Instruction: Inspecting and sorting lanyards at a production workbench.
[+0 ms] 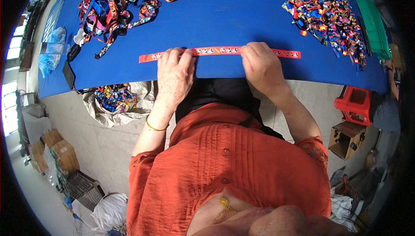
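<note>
A red printed fabric strap (216,51) lies stretched flat from left to right near the front edge of the blue table. My left hand (175,71) is closed over its left part, fingers bent down onto the band. Farther right, my right hand (263,68) pinches the strap with fingers pressed together. Both ends of the band stick out past my hands. My fingertips are partly hidden under the hands.
Colourful straps (110,9) lie tangled at the far left of the blue table (229,15). A heap of small colourful pieces (322,11) spreads at the far right, by a green tray (372,24). Below stand an open sack (145,102) and a red stool (354,105).
</note>
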Demonstrator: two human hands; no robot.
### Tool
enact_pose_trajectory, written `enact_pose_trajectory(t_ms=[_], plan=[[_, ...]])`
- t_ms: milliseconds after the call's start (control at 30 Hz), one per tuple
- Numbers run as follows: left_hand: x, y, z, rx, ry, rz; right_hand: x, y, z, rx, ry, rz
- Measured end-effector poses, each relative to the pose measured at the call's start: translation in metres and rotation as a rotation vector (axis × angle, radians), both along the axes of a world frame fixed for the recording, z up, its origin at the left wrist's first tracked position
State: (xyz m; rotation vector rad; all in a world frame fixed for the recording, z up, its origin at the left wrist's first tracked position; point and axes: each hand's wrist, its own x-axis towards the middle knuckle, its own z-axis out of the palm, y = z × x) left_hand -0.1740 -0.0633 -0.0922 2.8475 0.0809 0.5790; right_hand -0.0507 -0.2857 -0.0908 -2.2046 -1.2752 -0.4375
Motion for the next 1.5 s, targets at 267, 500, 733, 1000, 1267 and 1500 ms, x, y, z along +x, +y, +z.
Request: enact_pose_trajectory(t_ms=[267,500,733,1000,1267,1500], plan=[[-0.016,0.033,0.000,0.052,0.015,0.142,0.019,-0.064,0.012,-0.104,0.012,-0.263],[-0.031,0.058,-0.011,0.093,-0.039,0.248,0.030,-0.100,0.016,-0.114,-0.001,-0.429],[-0.030,0.060,-0.030,0.101,-0.128,0.239,0.010,-0.084,0.064,0.205,0.560,-0.179],[-0.029,0.060,-0.033,0.087,-0.151,0.254,-0.027,-0.033,0.162,0.601,1.203,1.397],[-0.040,0.063,-0.034,0.080,-0.152,0.303,-0.038,0.009,0.189,0.373,1.304,1.549],[-0.030,0.059,-0.033,0.060,-0.147,0.274,-0.044,-0.001,0.174,0.581,1.509,1.584]])
